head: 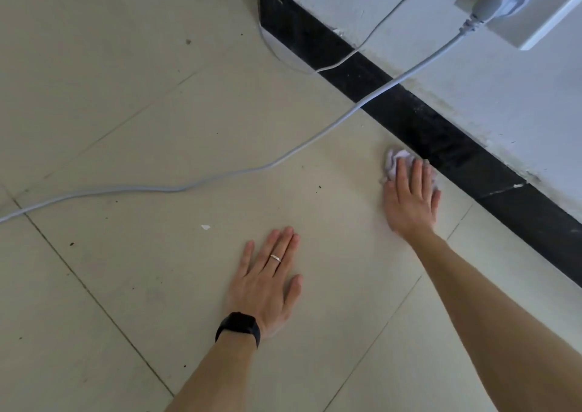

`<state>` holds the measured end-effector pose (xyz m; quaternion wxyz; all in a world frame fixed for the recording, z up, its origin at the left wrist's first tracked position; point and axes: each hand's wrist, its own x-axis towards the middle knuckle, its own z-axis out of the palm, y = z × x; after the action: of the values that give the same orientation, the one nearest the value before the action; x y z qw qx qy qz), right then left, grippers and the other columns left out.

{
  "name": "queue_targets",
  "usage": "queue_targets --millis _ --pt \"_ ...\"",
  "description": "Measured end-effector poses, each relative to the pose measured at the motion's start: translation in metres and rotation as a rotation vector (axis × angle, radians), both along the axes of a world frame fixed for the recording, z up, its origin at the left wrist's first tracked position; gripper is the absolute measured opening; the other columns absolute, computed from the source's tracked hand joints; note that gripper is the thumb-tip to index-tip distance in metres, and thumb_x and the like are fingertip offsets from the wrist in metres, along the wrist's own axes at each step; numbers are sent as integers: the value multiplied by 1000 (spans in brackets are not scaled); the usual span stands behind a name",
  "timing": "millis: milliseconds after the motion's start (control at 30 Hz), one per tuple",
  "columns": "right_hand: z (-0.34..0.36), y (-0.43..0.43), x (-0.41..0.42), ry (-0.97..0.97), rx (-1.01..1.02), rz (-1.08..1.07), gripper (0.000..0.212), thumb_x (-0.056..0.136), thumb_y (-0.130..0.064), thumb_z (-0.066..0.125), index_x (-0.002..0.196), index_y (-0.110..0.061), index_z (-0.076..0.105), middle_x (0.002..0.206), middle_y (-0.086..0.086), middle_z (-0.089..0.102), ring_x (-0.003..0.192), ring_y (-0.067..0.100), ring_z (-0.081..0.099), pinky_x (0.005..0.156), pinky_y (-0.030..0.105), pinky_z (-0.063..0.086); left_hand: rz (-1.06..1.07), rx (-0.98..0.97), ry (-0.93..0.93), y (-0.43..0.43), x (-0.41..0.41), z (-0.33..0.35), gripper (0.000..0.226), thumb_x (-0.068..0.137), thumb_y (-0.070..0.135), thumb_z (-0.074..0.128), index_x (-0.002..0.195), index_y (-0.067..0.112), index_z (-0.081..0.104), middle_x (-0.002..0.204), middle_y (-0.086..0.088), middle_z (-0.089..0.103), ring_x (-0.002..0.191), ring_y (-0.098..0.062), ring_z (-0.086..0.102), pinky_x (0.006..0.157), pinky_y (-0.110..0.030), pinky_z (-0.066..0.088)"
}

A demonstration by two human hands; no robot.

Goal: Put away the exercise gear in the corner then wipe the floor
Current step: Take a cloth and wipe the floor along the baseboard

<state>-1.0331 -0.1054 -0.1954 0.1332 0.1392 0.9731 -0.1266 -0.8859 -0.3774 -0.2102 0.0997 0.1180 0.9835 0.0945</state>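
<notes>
The right hand (409, 197) lies flat with its fingers straight and close together. It presses down on a crumpled pale cloth (393, 159). The cloth is on the floor (126, 128), right beside the black strip (425, 128) at the bottom of the wall (472, 81). Most of the cloth is under the fingers, and a wrinkly bit sticks out in front.

The left hand (267, 281) is open too. It rests flat on the floor with the fingers a little spread, and it holds nothing. It is well apart from the cloth. It has one thin ring (275, 258) on a finger and one black watch (239, 325) on the wrist.

There are two hands, one cloth and two cords. The thick grey cord (220, 177) runs from a plug (504, 2) in a white wall socket (548, 24) and snakes across the floor. The thin white cord (356, 51) hangs down the wall.

The floor is made of big, smooth, pale square tiles with thin dark lines between them. It has small dark specks and one tiny white scrap (205, 227). The black strip looks shiny and dusty.
</notes>
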Motion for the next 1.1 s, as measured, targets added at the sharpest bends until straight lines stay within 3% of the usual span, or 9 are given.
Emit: queue_targets --millis 100,200,267,400,500,633,800,967,1100 --pt "-2 -29 4 34 -7 -43 57 105 -46 18 158 -37 -2 166 -2 -13 152 16 -16 122 50 -9 -9 -6 3 0 -1 -1 70 98 47 31 159 21 10 166 9 5 152 -11 7 120 -48 13" --pt "0 -50 36 8 29 511 55 103 -50 7 155 -43 -10 163 -12 -20 150 13 -22 122 43 -11 -1 3 19 -1 -1 -2 70 96 47 33 158 20 14 166 8 8 152 -11 9 119 -49 16" --pt "3 -29 12 23 47 645 57 98 -54 -1 153 -45 -14 163 -14 -18 151 12 -18 123 40 -9 4 8 23 0 -4 0 70 96 47 32 159 21 13 166 9 7 152 -11 9 119 -49 17" --pt "4 13 -35 -48 12 230 56 104 -50 8 155 -39 -12 165 -8 -20 150 11 -21 123 46 -9 0 -1 21 1 -5 -3 69 98 48 28 159 21 10 166 10 5 152 -10 5 121 -47 14" --pt "1 -12 -3 23 -20 28 57 106 -44 19 157 -37 -3 166 -6 -13 151 10 -17 123 46 -8 4 16 18 1 -3 -6 68 99 48 27 159 22 9 166 10 5 152 -9 3 121 -47 12" --pt "-2 -70 77 -5 -12 291 56 103 -49 10 154 -44 -13 163 -11 -22 146 6 -28 119 41 -19 16 20 21 2 -5 -3 69 99 48 29 159 22 10 166 11 3 152 -9 2 122 -48 12" --pt "3 -75 77 -88 -25 299 56 104 -50 10 153 -45 -15 162 -10 -26 144 7 -31 120 47 -16 28 65 40 4 -7 1 65 99 47 30 158 25 15 165 12 9 152 -7 2 124 -43 6" --pt "6 -123 114 -92 -54 446 56 103 -50 11 154 -44 -12 163 -10 -24 149 12 -25 121 48 -13 150 299 120 -13 12 6 49 96 20 47 143 12 49 150 -4 46 139 -22 40 115 -42 32" --pt "5 -158 146 -66 -75 591 60 96 -52 0 155 -44 -9 165 -8 -19 150 13 -21 121 48 -12 269 261 64 -61 73 19 53 94 20 35 146 12 46 151 -3 45 135 -23 42 114 -34 35"
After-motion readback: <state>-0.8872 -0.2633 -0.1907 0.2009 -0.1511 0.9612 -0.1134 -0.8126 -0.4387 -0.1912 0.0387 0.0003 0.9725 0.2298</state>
